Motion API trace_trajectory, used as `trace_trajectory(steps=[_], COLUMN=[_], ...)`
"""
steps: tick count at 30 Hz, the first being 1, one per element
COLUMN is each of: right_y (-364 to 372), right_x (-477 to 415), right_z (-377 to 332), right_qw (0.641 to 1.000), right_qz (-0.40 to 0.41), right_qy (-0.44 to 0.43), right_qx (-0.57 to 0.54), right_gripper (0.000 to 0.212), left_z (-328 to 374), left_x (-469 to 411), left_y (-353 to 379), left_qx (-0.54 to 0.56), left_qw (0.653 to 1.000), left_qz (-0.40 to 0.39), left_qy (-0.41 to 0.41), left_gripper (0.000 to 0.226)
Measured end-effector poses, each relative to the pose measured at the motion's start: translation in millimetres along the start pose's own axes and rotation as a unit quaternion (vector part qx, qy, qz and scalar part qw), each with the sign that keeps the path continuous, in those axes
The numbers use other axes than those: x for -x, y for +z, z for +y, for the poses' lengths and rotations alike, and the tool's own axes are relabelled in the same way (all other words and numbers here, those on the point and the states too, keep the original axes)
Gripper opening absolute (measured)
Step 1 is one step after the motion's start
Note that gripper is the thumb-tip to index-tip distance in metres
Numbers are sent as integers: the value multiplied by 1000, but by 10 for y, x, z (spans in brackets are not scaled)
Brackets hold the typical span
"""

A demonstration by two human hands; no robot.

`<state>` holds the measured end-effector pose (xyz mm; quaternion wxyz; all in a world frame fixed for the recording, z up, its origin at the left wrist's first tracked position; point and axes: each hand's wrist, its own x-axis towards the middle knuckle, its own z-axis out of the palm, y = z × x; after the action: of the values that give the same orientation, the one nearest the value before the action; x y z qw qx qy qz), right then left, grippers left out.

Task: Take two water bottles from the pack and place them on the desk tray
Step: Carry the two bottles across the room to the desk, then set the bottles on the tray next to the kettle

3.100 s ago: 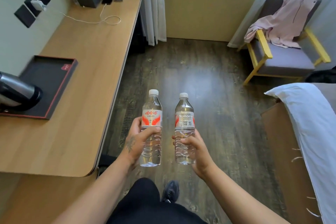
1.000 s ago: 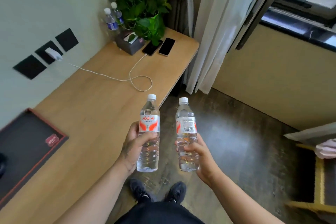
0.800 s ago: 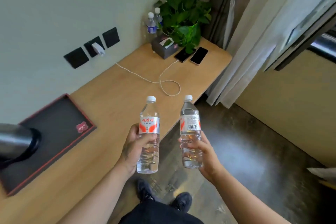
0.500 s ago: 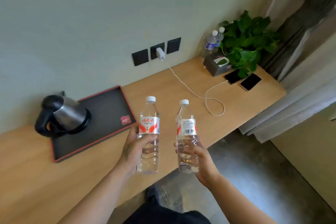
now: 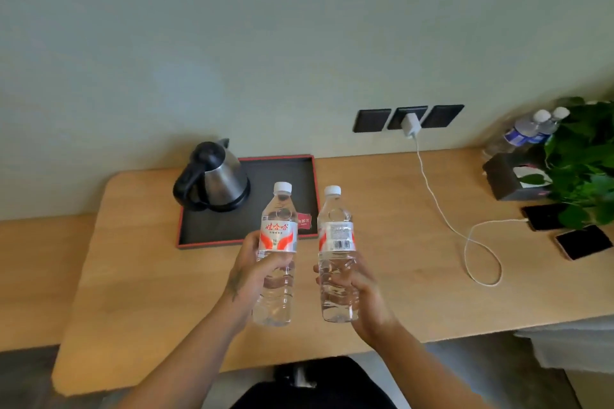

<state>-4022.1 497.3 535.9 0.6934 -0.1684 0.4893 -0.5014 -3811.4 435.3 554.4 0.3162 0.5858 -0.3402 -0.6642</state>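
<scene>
Bottles of clear ribbed plastic stand upright in both hands above the pale wooden counter (image 5: 139, 279). The left hand (image 5: 255, 272) has its fingers (image 5: 277, 263) wrapped around the left bottle (image 5: 277, 256) just below its red-and-white label, gripping it firmly. The right hand (image 5: 357, 292) has its fingers (image 5: 327, 279) curled around the lower, ridged body of the right bottle (image 5: 336, 256), whose label shows a barcode. Both bottles have white screw caps and are held side by side, apart from each other.

Just beyond the fingers lies the tray (image 5: 212, 231), flat, rectangular, black with a thin red rim, its near edge partly hidden behind the bottles. A rounded steel kettle (image 5: 216, 179) with a black handle sits on the tray's far left part; a small red card (image 5: 304, 221) lies at its near right corner. Right of the right hand's fingers, a white cable (image 5: 442, 212) loops across the counter to two dark phones (image 5: 564, 231), near a leafy plant (image 5: 584, 163) and two more bottles (image 5: 531, 129).
</scene>
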Motion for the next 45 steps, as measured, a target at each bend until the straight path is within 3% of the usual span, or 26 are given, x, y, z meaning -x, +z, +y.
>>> trace_trajectory(steps=[11,21,26,32,45], right_y=[-227,-58,-12,-97,-10], right_x=[-592,-822,-852,-1170,-2772], right_z=[-314,-388,-393,-249,-436], right_qw=[991,990,991,990,969], right_qz=[-91,-67,-44,-22,-37], right_qy=[92,116,120,94,-44], right_qx=[39,50,33,107,241], right_gripper=[72,58,66,60,73], left_z=[72,85,130,117,475], left_x=[-122,-341,-511,-863,-2412], left_y=[188,114,78,19,-190], left_qx=[22,27,-2,-18,-139], left_qw=[996,996,999,999,982], left_qz=[83,88,52,29,-1], left_qy=[10,2,-1,13,126], left_gripper=[64,78,78,73,71])
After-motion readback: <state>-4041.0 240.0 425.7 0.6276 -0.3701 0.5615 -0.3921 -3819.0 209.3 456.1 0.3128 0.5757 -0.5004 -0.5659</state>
